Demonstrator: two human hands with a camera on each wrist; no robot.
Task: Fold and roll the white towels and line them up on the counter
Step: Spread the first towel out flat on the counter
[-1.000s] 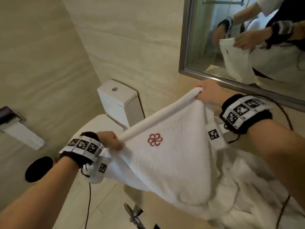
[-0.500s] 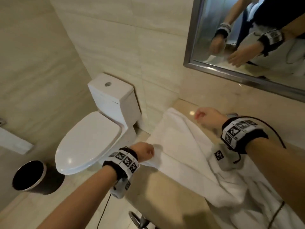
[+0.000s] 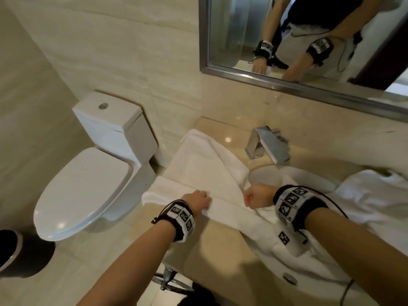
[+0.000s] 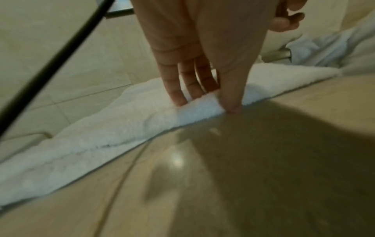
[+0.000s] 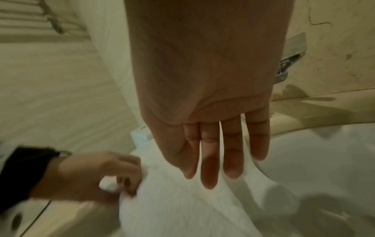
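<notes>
Now a white towel lies spread on the beige counter, at its left end, beside the toilet. The towel's left part hangs a little over the counter's left edge, and its right part reaches over the rim of the sink basin. Its far corner lies close to the wall, left of the chrome faucet.

The left hand is at the near edge of the towel. In the left wrist view its thumb and fingers pinch a small fold of this edge, and the thumb tip touches the counter. The right hand is just to the right, over the place where the towel meets the basin rim. In the head view it looks like a fist, but in the right wrist view the fingers are long and almost straight above the cloth, with the thumb hidden, so one cannot tell if it grasps the towel or only rests on it.

A bare strip of counter is free between the towel's near edge and the person. More white cloth lies crumpled on the right side of the basin and in it. On the floor at the far left stands a dark bin. The mirror above the counter shows both arms.
</notes>
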